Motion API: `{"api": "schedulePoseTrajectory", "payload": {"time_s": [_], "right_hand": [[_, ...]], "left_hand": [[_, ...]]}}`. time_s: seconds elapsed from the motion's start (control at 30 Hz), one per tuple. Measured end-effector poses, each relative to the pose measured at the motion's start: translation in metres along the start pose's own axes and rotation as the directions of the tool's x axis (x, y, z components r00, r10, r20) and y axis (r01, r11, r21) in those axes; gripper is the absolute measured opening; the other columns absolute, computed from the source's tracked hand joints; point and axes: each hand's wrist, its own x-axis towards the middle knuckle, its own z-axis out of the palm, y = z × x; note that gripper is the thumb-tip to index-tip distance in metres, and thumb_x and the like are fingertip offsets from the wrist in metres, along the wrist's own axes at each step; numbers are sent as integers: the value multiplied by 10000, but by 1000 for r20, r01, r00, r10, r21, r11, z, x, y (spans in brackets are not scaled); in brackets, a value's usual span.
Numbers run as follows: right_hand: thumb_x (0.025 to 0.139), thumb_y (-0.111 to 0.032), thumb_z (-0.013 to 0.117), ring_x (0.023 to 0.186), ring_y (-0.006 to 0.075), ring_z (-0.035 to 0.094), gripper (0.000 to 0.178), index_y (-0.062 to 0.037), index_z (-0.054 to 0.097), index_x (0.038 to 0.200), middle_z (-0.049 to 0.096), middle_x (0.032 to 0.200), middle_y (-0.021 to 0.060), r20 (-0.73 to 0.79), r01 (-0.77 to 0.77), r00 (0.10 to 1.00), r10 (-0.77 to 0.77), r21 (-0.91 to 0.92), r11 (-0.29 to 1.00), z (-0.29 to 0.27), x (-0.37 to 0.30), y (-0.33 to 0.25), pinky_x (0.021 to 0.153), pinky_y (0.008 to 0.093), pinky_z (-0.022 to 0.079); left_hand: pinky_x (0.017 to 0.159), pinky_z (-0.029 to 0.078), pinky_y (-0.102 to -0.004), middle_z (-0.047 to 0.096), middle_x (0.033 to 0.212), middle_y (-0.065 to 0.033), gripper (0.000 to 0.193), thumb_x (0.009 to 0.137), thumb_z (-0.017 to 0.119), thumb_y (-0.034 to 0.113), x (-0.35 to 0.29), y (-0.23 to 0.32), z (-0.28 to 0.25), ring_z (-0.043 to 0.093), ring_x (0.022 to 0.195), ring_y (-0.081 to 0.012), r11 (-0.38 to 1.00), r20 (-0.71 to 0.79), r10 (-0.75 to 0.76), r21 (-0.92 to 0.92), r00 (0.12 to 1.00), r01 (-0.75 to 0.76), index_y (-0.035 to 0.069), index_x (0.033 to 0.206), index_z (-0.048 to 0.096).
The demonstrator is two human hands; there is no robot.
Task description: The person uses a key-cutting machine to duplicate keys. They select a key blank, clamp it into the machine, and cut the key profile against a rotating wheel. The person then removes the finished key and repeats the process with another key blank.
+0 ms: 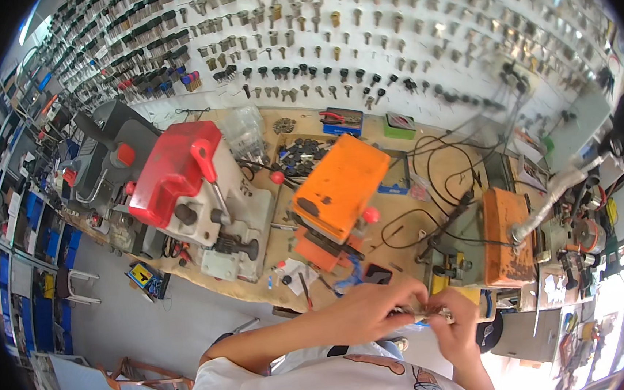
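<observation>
Close to my body, at the bench's front edge, my left hand and my right hand are brought together. Both pinch a small silvery metal piece between the fingertips; it looks like a key or lock part, but the fingers cover much of it. Just beyond my left hand lie a dark phone-like slab and a crumpled blue cloth or plastic strip. A yellow piece shows beyond my right hand.
A red-and-white key-cutting machine stands left on the wooden bench, with an orange-covered machine at the middle. An orange-and-grey machine is at right. Black cables loop behind. Rows of key blanks cover the wall.
</observation>
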Motion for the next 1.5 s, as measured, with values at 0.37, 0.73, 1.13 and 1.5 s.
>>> {"api": "schedulePoseTrajectory", "payload": {"time_s": [0.37,0.73,1.13,1.5], "right_hand": [[832,-99,585,544,166,531,117,4,562,781,556,640,75,377,-122,925,-44,406,906,70,82,-49,494,259,400],[793,-55,591,574,198,518,76,-5,596,850,560,718,78,39,120,991,-125,122,985,78,181,-68,499,286,419],[756,-127,620,683,163,435,308,-163,562,1057,477,811,71,77,778,440,-895,-530,337,75,211,-148,444,237,366],[878,-234,339,650,170,344,229,-253,556,952,416,747,-15,-361,427,495,-790,-690,584,123,228,-141,596,331,255]], "left_hand": [[636,460,-293,637,814,-79,249,800,641,248,-52,16,-119,622,731,-228,995,43,-31,99,999,27,53,936,566],[514,355,-206,499,615,17,214,827,573,198,-29,68,-279,436,563,-53,838,-592,139,497,794,224,0,748,559],[609,429,-394,583,725,-200,272,775,586,240,49,-63,-389,560,669,-343,624,-227,3,761,974,175,-31,751,576],[587,423,-406,571,675,-179,264,788,572,266,68,-116,-402,551,662,-355,687,-144,74,725,987,54,4,762,572]]}}
